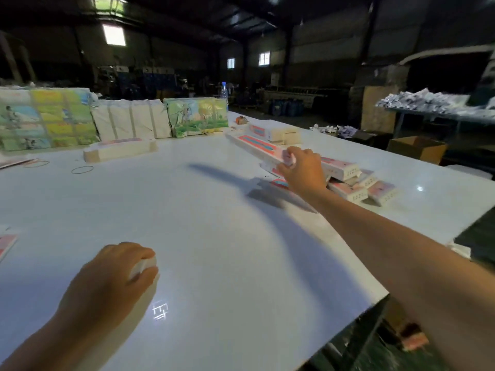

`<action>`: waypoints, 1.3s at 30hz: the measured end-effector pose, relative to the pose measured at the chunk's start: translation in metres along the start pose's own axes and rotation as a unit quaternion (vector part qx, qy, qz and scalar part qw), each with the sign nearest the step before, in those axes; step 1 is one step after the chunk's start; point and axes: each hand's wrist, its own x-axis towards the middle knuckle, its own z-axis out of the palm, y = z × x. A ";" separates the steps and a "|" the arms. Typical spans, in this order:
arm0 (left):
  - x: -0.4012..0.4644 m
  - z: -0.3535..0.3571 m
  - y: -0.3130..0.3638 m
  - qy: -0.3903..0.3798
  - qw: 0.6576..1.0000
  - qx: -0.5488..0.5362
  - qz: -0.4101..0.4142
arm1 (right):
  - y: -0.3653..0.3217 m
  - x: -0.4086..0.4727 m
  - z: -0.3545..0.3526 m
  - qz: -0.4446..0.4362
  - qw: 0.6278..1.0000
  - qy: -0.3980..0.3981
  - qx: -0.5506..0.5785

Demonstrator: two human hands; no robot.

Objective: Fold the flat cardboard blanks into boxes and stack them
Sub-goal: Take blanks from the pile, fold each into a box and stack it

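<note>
Out toward the table's [214, 236] right edge, the right hand [302, 170] reaches with its arm stretched and grips the near end of a long pink-and-white folded box [257, 144], held above a heap of finished boxes [359, 183] lying there. Nearer the front edge, the left hand [115, 274] rests on the white tabletop with fingers curled, white tape around the fingertips, holding nothing. A stack of flat blanks [120, 151] sits toward the far left, beside wrapped bundles [131, 119].
</note>
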 end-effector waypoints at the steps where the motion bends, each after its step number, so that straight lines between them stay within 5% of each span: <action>1: 0.002 0.001 -0.004 0.005 1.000 -0.005 0.012 | 0.018 0.005 -0.002 0.039 0.999 -0.004 -0.035; 12: 0.020 0.033 -0.054 -0.002 0.999 0.009 0.033 | 0.051 -0.003 -0.011 0.096 0.976 -0.037 -0.194; 17: 0.015 0.017 -0.022 -0.001 0.999 0.011 0.045 | -0.033 -0.025 -0.023 -0.069 0.996 0.019 -0.062; 21: 0.007 0.010 0.000 0.019 0.999 0.032 0.022 | -0.100 -0.078 0.004 -0.229 0.965 -0.122 0.036; 24: 0.000 0.005 0.011 0.016 0.999 0.042 0.029 | -0.121 -0.116 0.037 -0.258 0.937 -0.233 -0.025; 27: -0.002 0.000 0.016 0.012 0.999 0.042 0.020 | -0.121 -0.136 0.058 -0.266 0.928 -0.253 -0.059; 34: 0.016 -0.015 0.001 -0.009 0.998 0.008 -0.069 | -0.112 -0.135 0.065 -0.282 0.929 -0.233 -0.051; 39: 0.038 -0.098 -0.064 0.024 0.964 0.127 -0.233 | -0.117 -0.136 0.063 -0.294 0.931 -0.217 0.019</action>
